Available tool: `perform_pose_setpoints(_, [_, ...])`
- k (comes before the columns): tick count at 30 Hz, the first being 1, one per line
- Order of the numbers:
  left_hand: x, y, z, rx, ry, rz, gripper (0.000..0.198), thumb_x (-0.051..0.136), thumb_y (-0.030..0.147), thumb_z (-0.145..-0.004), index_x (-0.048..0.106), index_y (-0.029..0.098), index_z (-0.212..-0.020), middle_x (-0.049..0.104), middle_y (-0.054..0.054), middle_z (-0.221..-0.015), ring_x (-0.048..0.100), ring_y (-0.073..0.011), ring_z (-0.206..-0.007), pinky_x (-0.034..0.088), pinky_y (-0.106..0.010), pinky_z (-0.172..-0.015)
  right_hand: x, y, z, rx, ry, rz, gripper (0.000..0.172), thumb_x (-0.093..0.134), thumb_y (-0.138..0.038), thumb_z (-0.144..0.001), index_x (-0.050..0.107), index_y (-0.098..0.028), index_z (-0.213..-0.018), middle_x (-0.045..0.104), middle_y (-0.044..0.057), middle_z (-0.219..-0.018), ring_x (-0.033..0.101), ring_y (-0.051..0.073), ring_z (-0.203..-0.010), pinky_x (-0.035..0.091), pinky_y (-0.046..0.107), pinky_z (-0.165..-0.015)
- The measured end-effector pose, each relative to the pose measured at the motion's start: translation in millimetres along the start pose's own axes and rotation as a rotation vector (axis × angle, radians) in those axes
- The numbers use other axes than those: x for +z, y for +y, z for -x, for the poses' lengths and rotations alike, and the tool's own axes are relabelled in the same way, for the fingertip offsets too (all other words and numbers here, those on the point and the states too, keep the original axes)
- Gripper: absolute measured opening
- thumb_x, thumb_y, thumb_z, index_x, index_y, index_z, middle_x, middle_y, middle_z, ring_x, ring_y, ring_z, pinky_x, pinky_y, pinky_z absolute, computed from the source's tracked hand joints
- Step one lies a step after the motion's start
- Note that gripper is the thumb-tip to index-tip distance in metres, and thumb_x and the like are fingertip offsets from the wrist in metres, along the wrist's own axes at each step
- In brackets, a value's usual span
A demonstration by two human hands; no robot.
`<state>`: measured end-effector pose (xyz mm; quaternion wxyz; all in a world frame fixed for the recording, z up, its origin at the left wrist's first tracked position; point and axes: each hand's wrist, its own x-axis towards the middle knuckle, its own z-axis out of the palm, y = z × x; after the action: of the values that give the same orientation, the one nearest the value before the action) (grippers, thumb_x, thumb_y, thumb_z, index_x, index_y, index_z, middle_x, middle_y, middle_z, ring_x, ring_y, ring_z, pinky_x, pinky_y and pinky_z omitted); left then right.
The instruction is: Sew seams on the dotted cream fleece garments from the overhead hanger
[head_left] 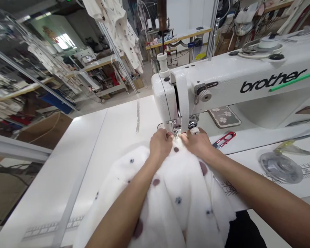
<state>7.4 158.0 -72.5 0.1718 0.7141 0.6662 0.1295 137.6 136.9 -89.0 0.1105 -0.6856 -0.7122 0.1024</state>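
Observation:
A white fleecy fabric (183, 182) with brown spots and dark paw prints spreads over the table and hangs down toward me. Its far edge lies under the presser foot (176, 132) of a white sewing machine (222, 77). My left hand (160, 143) pinches the cloth just left of the foot, fingers closed. On the other side, my right hand (196, 141) is closed on the fabric close to the needle, its fingertips partly hidden by a machine knob. Red thread snips (226, 139) lie on the table beside my right wrist.
A clear round plastic piece (281, 167) and a small yellow-tipped item (286, 146) sit at the right. Under the machine arm lies a flowered pad (225, 116). A metal post (18, 148) stands left of the table. Behind are worktables and hanging spotted garments (121, 31).

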Motion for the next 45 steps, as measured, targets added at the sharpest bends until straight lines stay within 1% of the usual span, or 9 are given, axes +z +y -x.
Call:
perform_pose_setpoints(6, [0.8,1,-6,-0.059,0.022,-0.063,0.009,0.05,0.026,-0.076,0.056,0.019,-0.077,0.061,-0.004,-0.073,0.06,-0.0215,-0.078,0.04,-0.027,-0.062,1,-1,-5,-0.012,0.012,-0.025,0.021,0.041,-0.019,-0.082,0.061,-0.016,-0.083,0.064,0.009,-0.08,0.056,0.023,-0.082,0.032,0.028,-0.066])
perform_pose_setpoints(10, [0.7,1,-9,-0.053,0.038,-0.06,0.008,0.048,0.025,-0.075,0.051,0.019,-0.071,0.059,-0.003,-0.069,0.059,-0.0209,-0.072,0.037,-0.026,-0.057,3,-2,-5,-0.013,0.028,-0.082,0.02,0.042,-0.021,-0.082,0.06,-0.014,-0.078,0.063,0.01,-0.079,0.055,0.024,-0.081,0.032,0.029,-0.064])
perform_pose_setpoints(16, [-4.1,-3,-3,-0.008,0.041,-0.026,0.013,0.046,0.03,-0.078,0.048,0.02,-0.07,0.059,-0.003,-0.071,0.058,-0.0192,-0.07,0.038,-0.026,-0.058,-6,16,3,-0.074,0.03,-0.311,0.019,0.04,-0.03,-0.084,0.054,-0.018,-0.081,0.061,0.004,-0.08,0.054,0.018,-0.07,0.036,0.024,-0.059])
perform_pose_setpoints(20, [-7.4,-5,-1,0.019,0.035,-0.011,0.01,0.047,0.027,-0.077,0.05,0.02,-0.072,0.06,-0.003,-0.075,0.058,-0.0189,-0.075,0.039,-0.026,-0.062,-10,29,3,-0.115,0.039,-0.469,0.023,0.029,-0.03,-0.085,0.049,-0.018,-0.086,0.059,0.004,-0.088,0.054,0.017,-0.077,0.04,0.024,-0.067])
perform_pose_setpoints(27, [-9.0,-4,1,0.023,0.004,0.017,0.011,0.046,0.025,-0.077,0.055,0.018,-0.074,0.061,-0.003,-0.076,0.058,-0.019,-0.075,0.04,-0.026,-0.065,-6,30,-1,-0.098,0.017,-0.59,0.02,0.028,-0.032,-0.082,0.044,-0.02,-0.081,0.058,0.006,-0.087,0.052,0.02,-0.078,0.04,0.029,-0.068])
perform_pose_setpoints(37, [-13.6,-5,6,0.087,-0.056,0.078,0.015,0.046,0.02,-0.076,0.061,0.017,-0.079,0.065,-0.004,-0.082,0.059,-0.0183,-0.079,0.043,-0.026,-0.071,-10,34,-4,-0.125,-0.016,-0.633,0.025,0.029,-0.039,-0.081,0.045,-0.021,-0.077,0.06,0.005,-0.083,0.053,0.02,-0.075,0.04,0.03,-0.066])
perform_pose_setpoints(41, [-15.2,-3,15,0.093,-0.087,0.026,0.02,0.044,0.018,-0.076,0.062,0.017,-0.085,0.067,-0.006,-0.086,0.061,-0.02,-0.081,0.044,-0.028,-0.072,-16,28,7,-0.126,-0.128,-0.584,0.028,0.042,-0.05,-0.075,0.049,-0.022,-0.074,0.061,0.004,-0.071,0.057,0.023,-0.067,0.039,0.031,-0.06])
perform_pose_setpoints(43, [-17.6,0,22,0.077,-0.113,-0.012,0.02,0.046,0.022,-0.077,0.064,0.019,-0.086,0.067,-0.005,-0.087,0.061,-0.0202,-0.082,0.045,-0.027,-0.071,-12,29,13,-0.091,-0.178,-0.507,0.026,0.046,-0.05,-0.072,0.053,-0.025,-0.076,0.063,0.007,-0.072,0.059,0.026,-0.073,0.038,0.033,-0.063])
perform_pose_setpoints(45, [-20.3,2,26,0.045,-0.131,-0.042,0.021,0.051,0.029,-0.076,0.065,0.02,-0.089,0.068,-0.005,-0.089,0.062,-0.0212,-0.085,0.046,-0.027,-0.071,0,36,11,-0.16,-0.134,-0.49,0.022,0.044,-0.047,-0.074,0.058,-0.03,-0.075,0.065,0.013,-0.086,0.06,0.026,-0.083,0.036,0.035,-0.071])
